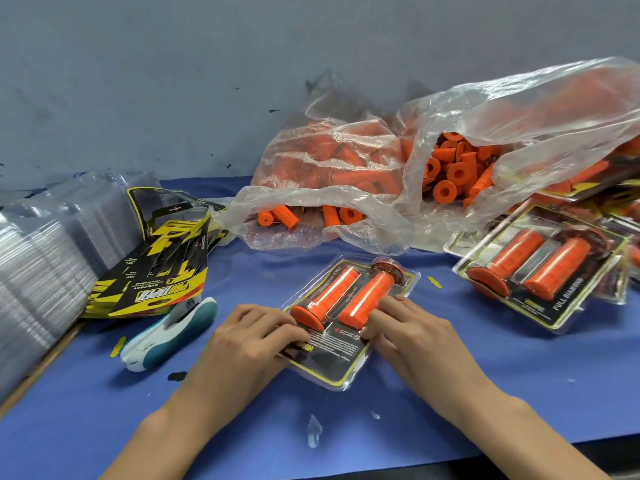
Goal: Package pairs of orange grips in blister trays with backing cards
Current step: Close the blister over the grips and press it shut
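Only one cam, on my head: looked fwd & down, close over my hands at the blue table.

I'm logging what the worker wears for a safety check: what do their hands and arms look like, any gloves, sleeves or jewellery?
Both the left hand and the right hand are bare: no gloves, rings or watch in view. Both forearms are uncovered as far as the picture's bottom edge, with no sleeve showing. Fingernails look short and unpainted.

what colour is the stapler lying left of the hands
White and teal stapler, clearest in the head view.
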